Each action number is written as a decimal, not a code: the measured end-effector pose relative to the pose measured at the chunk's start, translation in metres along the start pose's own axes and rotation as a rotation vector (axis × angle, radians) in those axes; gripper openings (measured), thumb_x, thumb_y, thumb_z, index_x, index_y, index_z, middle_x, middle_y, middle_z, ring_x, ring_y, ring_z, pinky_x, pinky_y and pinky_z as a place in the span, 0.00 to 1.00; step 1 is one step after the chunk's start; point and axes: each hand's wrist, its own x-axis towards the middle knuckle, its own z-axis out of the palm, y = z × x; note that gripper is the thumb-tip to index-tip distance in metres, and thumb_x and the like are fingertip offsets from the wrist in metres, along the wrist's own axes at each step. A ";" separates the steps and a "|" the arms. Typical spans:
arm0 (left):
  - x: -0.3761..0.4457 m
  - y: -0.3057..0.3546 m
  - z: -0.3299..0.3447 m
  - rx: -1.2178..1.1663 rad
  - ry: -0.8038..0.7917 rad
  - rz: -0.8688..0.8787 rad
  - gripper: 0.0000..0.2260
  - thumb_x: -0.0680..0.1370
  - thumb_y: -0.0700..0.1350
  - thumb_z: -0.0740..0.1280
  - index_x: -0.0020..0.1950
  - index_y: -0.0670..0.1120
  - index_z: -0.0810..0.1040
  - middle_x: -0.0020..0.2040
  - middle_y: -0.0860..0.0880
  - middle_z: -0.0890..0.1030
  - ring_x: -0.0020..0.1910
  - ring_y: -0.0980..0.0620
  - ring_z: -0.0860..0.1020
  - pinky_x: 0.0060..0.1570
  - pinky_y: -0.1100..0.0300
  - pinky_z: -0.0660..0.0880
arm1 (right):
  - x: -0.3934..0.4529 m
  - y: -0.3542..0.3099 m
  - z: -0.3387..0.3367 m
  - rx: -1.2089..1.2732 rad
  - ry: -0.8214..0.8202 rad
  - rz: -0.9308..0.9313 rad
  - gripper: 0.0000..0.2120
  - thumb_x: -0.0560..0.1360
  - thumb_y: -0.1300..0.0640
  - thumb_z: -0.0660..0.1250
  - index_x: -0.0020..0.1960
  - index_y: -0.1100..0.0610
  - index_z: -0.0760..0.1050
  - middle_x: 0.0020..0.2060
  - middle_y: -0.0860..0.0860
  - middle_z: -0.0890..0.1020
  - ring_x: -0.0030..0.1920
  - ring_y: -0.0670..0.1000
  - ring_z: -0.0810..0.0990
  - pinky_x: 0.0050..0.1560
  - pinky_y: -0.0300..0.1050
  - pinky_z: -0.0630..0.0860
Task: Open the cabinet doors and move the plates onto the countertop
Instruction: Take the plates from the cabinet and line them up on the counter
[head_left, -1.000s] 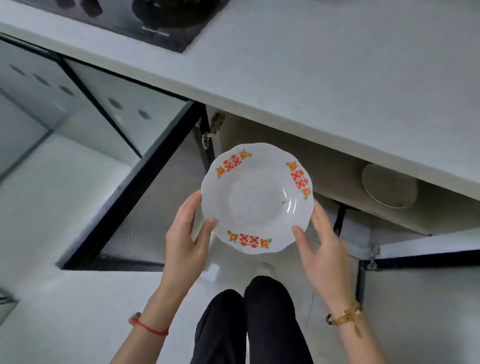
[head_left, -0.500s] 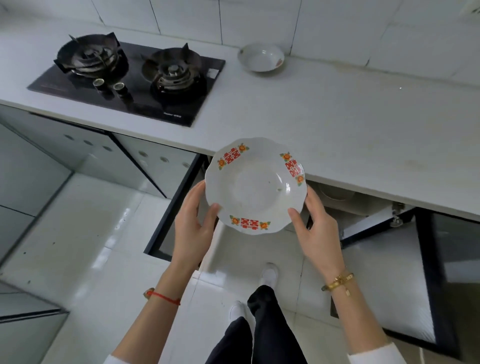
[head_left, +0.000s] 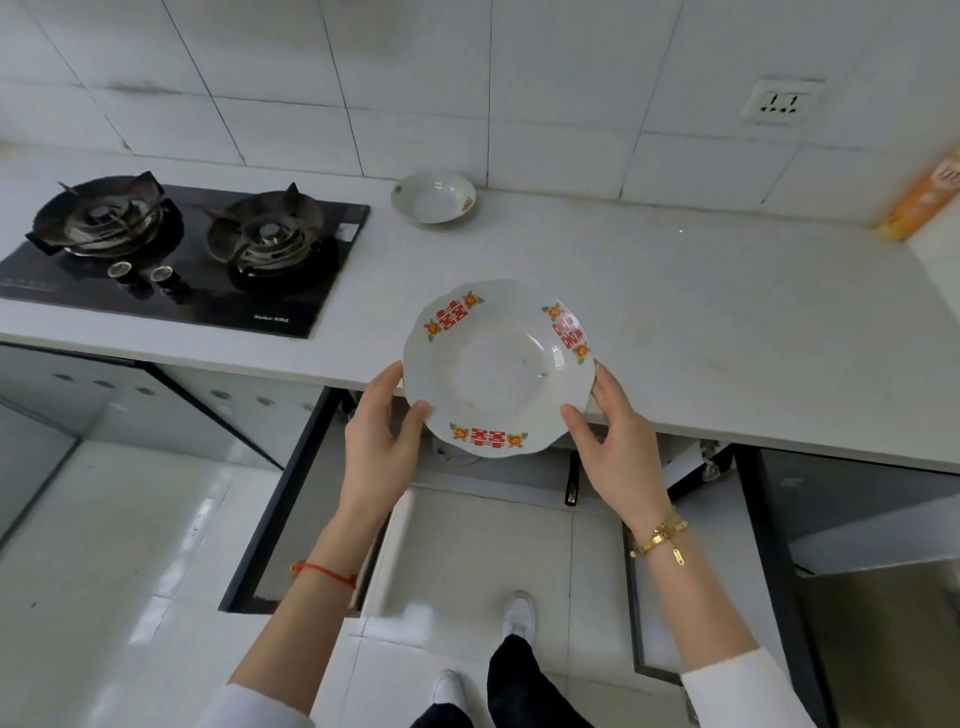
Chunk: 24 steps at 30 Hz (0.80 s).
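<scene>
A: Where's the plate (head_left: 497, 366)?

B: Frame centre, over the counter (head_left: 727, 322) edge. My left hand (head_left: 382, 441) and right hand (head_left: 618, 441) pinch its rim.

A: Advice?

B: I'd keep it level, carry it forward, and set it down short of the bowl (head_left: 434, 197).

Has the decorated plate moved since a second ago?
Yes. The decorated plate, held in both hands, has risen from in front of the open cabinet to overlap the countertop's front edge.
</scene>
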 end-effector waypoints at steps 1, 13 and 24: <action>0.008 0.002 0.008 0.003 0.006 -0.007 0.21 0.78 0.39 0.65 0.71 0.48 0.70 0.64 0.51 0.77 0.45 0.60 0.78 0.46 0.73 0.73 | 0.010 0.003 -0.005 0.005 0.006 -0.008 0.27 0.78 0.56 0.65 0.75 0.52 0.62 0.63 0.37 0.75 0.61 0.25 0.68 0.57 0.18 0.64; 0.131 0.002 0.082 0.093 -0.014 -0.013 0.19 0.80 0.45 0.65 0.71 0.48 0.70 0.68 0.50 0.74 0.67 0.52 0.72 0.67 0.51 0.70 | 0.135 0.048 -0.033 -0.020 0.021 -0.020 0.23 0.78 0.55 0.65 0.72 0.49 0.65 0.57 0.31 0.74 0.55 0.21 0.69 0.52 0.17 0.64; 0.288 -0.035 0.143 0.118 -0.105 -0.090 0.20 0.79 0.45 0.65 0.71 0.45 0.70 0.69 0.48 0.74 0.67 0.47 0.72 0.67 0.50 0.69 | 0.287 0.098 -0.009 -0.046 0.048 0.083 0.23 0.78 0.59 0.64 0.72 0.54 0.66 0.56 0.38 0.75 0.52 0.26 0.70 0.49 0.16 0.65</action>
